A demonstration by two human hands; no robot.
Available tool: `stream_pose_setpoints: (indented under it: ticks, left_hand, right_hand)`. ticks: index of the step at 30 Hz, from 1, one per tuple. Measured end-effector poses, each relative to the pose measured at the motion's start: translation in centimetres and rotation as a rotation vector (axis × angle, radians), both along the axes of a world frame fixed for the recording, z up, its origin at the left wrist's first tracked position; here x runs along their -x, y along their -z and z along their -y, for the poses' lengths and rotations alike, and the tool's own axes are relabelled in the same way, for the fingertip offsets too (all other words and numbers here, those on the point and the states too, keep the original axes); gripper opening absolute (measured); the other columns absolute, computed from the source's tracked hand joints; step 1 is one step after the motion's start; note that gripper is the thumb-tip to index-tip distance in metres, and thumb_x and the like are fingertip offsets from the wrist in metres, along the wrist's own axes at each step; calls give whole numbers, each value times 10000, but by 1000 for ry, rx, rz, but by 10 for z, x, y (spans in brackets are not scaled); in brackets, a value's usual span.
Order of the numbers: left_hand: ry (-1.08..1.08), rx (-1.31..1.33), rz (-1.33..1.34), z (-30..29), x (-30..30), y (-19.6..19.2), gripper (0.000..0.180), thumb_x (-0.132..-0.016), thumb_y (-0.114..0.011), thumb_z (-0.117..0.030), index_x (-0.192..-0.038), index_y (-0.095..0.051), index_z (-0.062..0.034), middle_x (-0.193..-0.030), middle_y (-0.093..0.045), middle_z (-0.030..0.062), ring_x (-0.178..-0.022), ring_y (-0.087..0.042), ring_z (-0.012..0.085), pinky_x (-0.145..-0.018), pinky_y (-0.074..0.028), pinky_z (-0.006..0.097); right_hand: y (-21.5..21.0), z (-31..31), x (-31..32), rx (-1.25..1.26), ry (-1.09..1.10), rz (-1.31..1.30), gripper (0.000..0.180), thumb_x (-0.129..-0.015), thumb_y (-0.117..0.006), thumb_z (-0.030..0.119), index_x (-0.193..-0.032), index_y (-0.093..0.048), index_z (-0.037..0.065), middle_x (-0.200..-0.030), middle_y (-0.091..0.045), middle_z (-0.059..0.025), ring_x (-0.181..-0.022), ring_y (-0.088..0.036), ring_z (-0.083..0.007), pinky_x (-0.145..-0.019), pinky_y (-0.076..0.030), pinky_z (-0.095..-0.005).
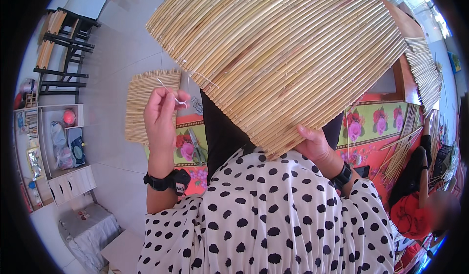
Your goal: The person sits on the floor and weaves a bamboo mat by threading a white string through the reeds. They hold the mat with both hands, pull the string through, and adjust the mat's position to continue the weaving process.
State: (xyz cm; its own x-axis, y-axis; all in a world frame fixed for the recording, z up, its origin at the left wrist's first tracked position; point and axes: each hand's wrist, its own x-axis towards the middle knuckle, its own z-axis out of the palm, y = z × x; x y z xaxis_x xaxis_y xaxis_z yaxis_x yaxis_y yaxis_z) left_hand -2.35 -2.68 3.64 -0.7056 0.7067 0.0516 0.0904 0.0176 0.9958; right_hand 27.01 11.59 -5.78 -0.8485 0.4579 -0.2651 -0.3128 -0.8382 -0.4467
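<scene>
A large mat of straw-coloured reeds (283,64), bound with rows of thin stitching, lies slanted over my lap and fills the upper middle. My right hand (315,144) grips its lower corner, thumb on top and fingers underneath. Off the mat's left edge, my left hand (163,108) pinches a thin white string (188,83) between thumb and fingers. That string runs up to the mat's left edge, and a loose end sticks up past my fingers. Below that edge, scissors (197,149) lie on a floral cloth (198,130).
A smaller reed mat (141,108) lies on the floor at left; another mat (422,71) is at far right. Loose reeds (403,149) spread across the right side, near a person in red (410,215). Stacked stools (66,49) and a shelf (71,181) stand along the left.
</scene>
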Motion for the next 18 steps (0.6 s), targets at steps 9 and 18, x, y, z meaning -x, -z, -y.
stream_pose_setpoints:
  ticks: [9,18]
  left_hand:
    - [386,231,134,45,-17,13,50,-1010,-509,-56,-973,-524,-25,-766,-592,40,-626,-570,81,-540,-466,223]
    - [492,464,108,47,-37,24,46,-951,-589,-34,-967,-617,-1,-667,-617,8,-545,-556,47,-476,-443,208]
  right_hand:
    - [-3,0,-3,-94,-35,83,813,-811,-767,294,-1448,-352,7,-1410,-485,-143,-1303,-477,-307,-1085,-408,-460]
    - [-14,-1,-7,-77,-33,-6,755,-855,-736,286,-1443,-355,4,-1398,-489,-153,-1289,-490,-312,-1077,-421,-480]
